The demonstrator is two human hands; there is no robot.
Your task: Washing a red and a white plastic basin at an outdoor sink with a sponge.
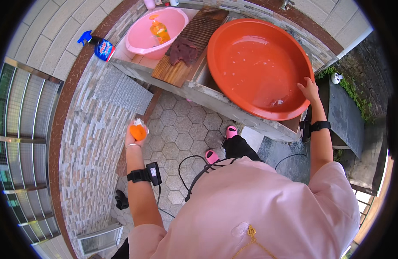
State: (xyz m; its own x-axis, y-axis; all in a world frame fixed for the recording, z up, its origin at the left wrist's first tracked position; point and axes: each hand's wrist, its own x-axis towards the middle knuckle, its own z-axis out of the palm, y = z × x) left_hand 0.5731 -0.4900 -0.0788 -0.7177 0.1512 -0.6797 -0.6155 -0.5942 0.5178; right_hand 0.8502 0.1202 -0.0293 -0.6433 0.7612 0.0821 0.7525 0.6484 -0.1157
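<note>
At the left, my left hand (130, 136) is wrapped around an orange rounded object (138, 132). White material (139, 122), foam or bristles, shows at its top; I cannot tell which. My right hand (310, 90) is at the right rim of a large orange plastic basin (260, 113), fingers apart and nothing visible in them. Whether it touches the rim is hard to tell. The basin holds shallow liquid with small patches of white foam. It sits over a concrete sink (199, 103).
A wooden washboard (168, 72) bears a dark wet cloth (183, 51). Left of it, a pink basin (132, 42) contains an orange pump bottle (159, 31). A blue spray bottle (104, 49) lies on the wall ledge. Cables (182, 162) hang near my waist, above hexagonal floor tiles (182, 115).
</note>
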